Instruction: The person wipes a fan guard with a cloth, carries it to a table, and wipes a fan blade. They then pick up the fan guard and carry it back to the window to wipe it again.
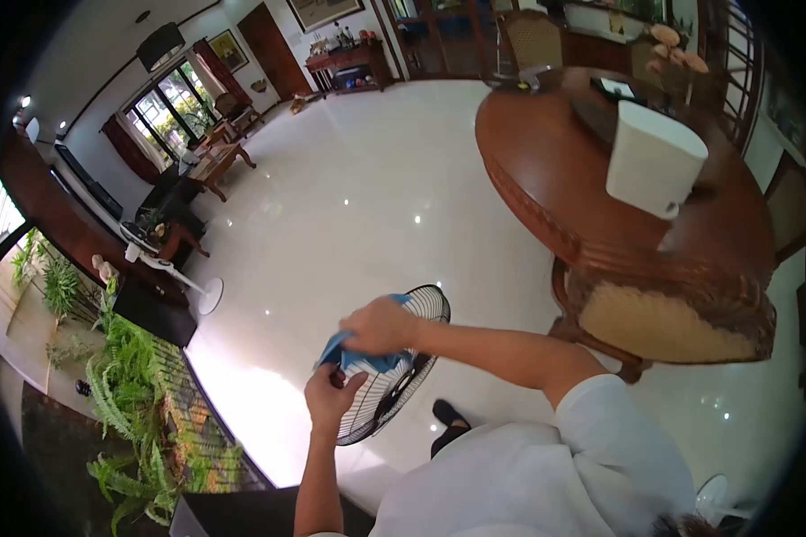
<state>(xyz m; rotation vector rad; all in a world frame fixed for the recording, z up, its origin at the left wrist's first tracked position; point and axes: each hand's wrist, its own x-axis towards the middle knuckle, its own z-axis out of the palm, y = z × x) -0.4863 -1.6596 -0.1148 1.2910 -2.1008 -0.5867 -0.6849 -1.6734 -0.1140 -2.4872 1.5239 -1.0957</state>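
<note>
A round fan grille [394, 394] of black wire is tilted in front of me, low over the floor, with a blue cloth [388, 362] across its upper part. My right hand [378, 326] is closed on the cloth, its back toward me. At the grille's left edge, my left hand [330, 394] has its fingers curled with the thumb toward the grille. A corner of the cloth reaches those fingertips. Part of the rim is hidden by the cloth and hands.
A carved wooden table [537, 170] stands at right with a white bin-like container [654, 157] on it. One cane-panelled chair [663, 327] is at its near end. A white stand fan [175, 268] and ferns [130, 358] are at left, above the glossy tiled floor [331, 224].
</note>
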